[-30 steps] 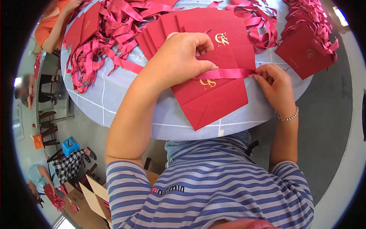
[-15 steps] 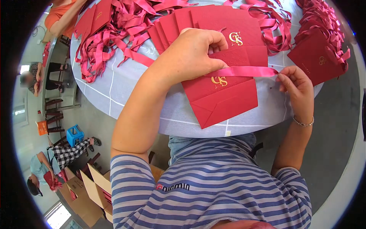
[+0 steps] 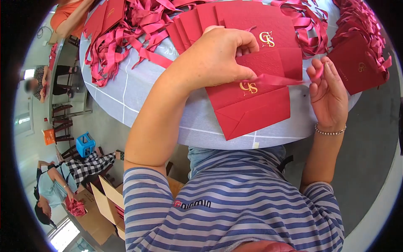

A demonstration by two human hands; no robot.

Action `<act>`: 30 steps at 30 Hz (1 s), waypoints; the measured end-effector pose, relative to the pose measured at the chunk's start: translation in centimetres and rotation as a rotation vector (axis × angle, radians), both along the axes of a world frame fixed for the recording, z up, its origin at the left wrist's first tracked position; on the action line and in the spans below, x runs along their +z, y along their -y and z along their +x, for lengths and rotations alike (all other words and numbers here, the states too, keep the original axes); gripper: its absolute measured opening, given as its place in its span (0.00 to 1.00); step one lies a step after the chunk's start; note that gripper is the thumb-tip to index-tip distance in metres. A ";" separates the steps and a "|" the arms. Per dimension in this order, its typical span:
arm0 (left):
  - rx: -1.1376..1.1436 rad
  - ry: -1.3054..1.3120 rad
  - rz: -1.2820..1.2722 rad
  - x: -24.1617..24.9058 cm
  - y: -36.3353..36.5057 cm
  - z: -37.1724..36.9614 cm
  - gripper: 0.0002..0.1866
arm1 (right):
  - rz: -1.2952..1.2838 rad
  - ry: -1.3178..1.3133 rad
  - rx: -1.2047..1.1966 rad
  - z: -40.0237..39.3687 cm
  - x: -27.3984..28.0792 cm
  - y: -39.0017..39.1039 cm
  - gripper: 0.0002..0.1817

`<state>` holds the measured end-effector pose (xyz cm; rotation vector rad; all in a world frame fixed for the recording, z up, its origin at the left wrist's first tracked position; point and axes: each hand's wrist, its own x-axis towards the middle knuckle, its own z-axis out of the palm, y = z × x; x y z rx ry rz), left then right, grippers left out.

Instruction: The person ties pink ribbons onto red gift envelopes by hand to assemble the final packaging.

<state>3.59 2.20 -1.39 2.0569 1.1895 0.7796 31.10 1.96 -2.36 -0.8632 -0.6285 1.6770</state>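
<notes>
A dark red paper bag [image 3: 256,111] with a gold monogram lies on the table edge in front of me, its folded base toward my body. My left hand [image 3: 222,54] rests over its upper part, fingers curled and thumb lying at one end of a pink ribbon [image 3: 281,80]. What the curled fingers touch is hidden. From that thumb the ribbon runs right, across the bag, to my right hand [image 3: 329,92]. That hand is raised off the table, palm partly turned up, with the ribbon's end caught at its bent fingers. The ribbon is slightly blurred.
More red bags [image 3: 247,19] lie fanned out behind. Loose pink ribbons [image 3: 142,29] are heaped at the back left. Ribboned bags [image 3: 357,63] are piled at the right edge of the table [image 3: 142,90]. Cardboard boxes [image 3: 107,197], a blue stool [image 3: 85,145] and other people surround the left side.
My right hand has lifted slightly and turned its palm up, drawing the ribbon's end with it. The ribbon has twisted narrower. My left hand keeps its place on the bag.
</notes>
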 end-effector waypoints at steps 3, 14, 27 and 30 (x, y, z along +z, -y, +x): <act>-0.008 -0.018 0.040 0.0 0.0 0.0 0.21 | 0.216 0.042 0.345 0.1 -0.8 -0.2 0.12; -0.005 -0.024 0.087 -0.1 0.0 0.1 0.20 | 0.717 1.047 0.194 -5.2 0.3 0.9 0.04; 0.076 -0.126 0.206 -0.2 0.6 0.9 0.14 | 1.048 1.281 0.070 -6.9 0.3 0.4 0.03; 0.106 -0.191 0.256 0.2 1.0 1.1 0.12 | 1.165 1.345 0.060 -7.5 0.5 0.5 0.03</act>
